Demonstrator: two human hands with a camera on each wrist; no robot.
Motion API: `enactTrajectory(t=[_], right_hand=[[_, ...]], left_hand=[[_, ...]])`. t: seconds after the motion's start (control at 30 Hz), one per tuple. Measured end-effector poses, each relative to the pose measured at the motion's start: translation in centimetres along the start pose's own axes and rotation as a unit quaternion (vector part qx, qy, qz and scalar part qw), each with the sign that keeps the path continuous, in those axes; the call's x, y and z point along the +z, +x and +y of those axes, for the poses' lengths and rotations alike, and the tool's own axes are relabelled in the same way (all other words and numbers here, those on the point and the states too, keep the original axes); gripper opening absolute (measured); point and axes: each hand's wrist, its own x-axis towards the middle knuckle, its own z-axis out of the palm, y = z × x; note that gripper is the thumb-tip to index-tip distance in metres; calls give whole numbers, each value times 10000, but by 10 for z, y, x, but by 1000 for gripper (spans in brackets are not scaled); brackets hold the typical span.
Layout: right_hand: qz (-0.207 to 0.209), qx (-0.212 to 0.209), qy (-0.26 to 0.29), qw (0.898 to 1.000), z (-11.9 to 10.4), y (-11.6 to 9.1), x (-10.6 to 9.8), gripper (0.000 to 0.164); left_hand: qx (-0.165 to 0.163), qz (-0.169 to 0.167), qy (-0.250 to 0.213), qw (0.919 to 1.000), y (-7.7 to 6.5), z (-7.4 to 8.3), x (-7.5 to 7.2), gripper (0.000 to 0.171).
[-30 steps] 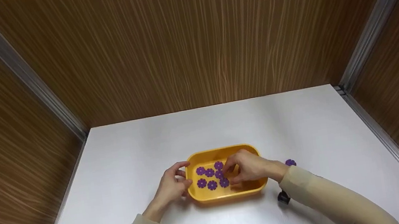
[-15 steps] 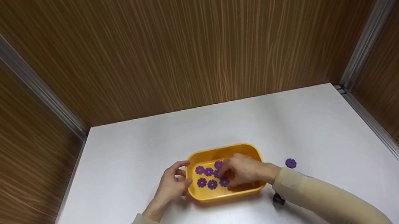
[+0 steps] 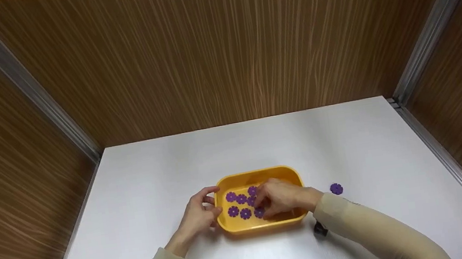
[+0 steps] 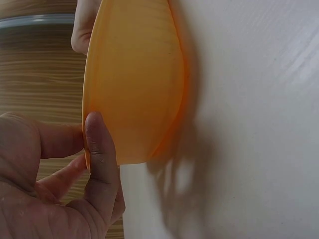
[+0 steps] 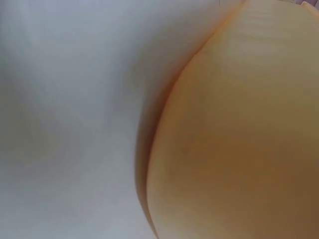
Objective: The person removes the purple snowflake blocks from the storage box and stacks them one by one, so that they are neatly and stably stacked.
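Note:
A yellow tray with low curved walls stands on the white table. Inside it lie several flat, purple flower-shaped pieces with pale centres. At the tray's left end my left hand grips the rim, and the left wrist view has the thumb outside the wall. My right hand reaches in over the right side, its bent finger and thumb around a purple flower piece near the front. Part of that piece is covered by the fingers. Only the tray's outer wall fills the right wrist view.
One more purple flower piece lies on the white table, right of the tray beside the right sleeve. Wood-grain panels rise at the back and both sides, joined by metal corner posts.
My right hand has moved slightly left and toward me inside the tray, its fingertips coming to the front purple flower piece. The loose piece outside is now fully uncovered. My left hand stays put.

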Motion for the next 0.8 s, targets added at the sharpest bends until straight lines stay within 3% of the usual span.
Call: enactTrajectory(t=[0.33,0.67,0.8], right_hand=[[-99,386,-45,9992,-4,3,4,35],[150,326,238,9991,0,-3,-1,34],[403,103,251,9988,1,-7,-8,36]], left_hand=[[-137,53,80,9999,0,0,2,58],[-178,76,107,9998,-2,0,3,58],[-78,50,73,9999,-2,-1,2,58]])
